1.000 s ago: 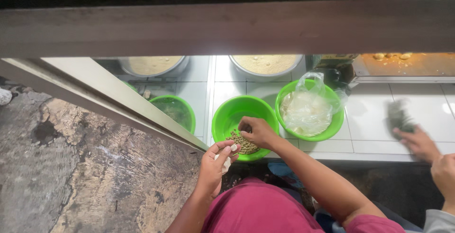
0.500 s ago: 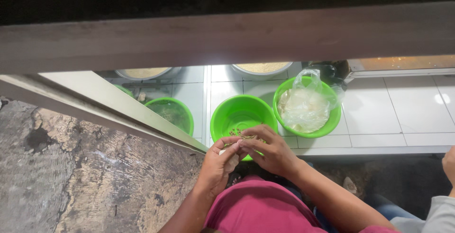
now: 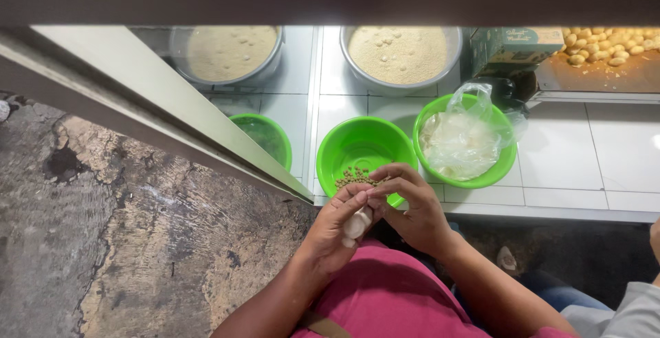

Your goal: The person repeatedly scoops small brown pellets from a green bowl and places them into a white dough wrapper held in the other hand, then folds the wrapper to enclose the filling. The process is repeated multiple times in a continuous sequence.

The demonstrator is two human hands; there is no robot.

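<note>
I see a small pale lump of dough (image 3: pixel 357 226) pinched between both hands, just off the near edge of the white tiled floor; my left hand (image 3: pixel 335 231) cups it from below, grip pressed together on it — my right hand (image 3: pixel 410 209) closes its fingertips on its top; just beyond sits a green bowl (image 3: pixel 364 147) with small brown pellets (image 3: pixel 354 177); to its right another green bowl (image 3: pixel 496 166) holds a clear plastic bag (image 3: pixel 459 142); two metal basins (image 3: pixel 399 85) of crumbs stand at the far edge.

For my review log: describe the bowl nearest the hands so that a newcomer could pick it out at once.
On the white tiled counter stand three green bowls. It is the middle green bowl, just beyond the hands. Only it holds small brown pellets; its right neighbour holds a clear plastic bag.
</note>
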